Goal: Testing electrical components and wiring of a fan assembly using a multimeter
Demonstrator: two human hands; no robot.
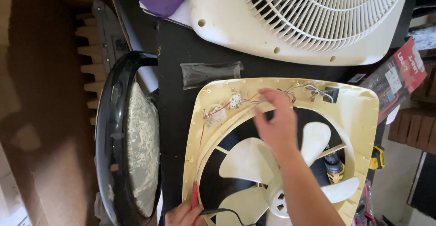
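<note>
gripping a slim red test probe [195, 198] at about 7 o'clock in the frame, the left hand [184, 215] pinches it with curled fingers at the near edge. the probe's long axis runs near to far, tip pointing toward 12 o'clock along the left rim of the cream square plastic fan housing [363, 112]; a thin black lead [231, 213] trails off toward 4 o'clock. cream rounded plastic blades [247, 160] sit in the housing's circular opening. the right hand [274, 121], blurred, hovers spread and empty over red and white wires [236, 104] near the housing's far edge. beyond lies a dark clear plastic sleeve [211, 73] at 11 o'clock and a white ribbed plastic fan grille [318, 17] at 12. a red rectangular package [402, 74] rests at 2 o'clock.
</note>
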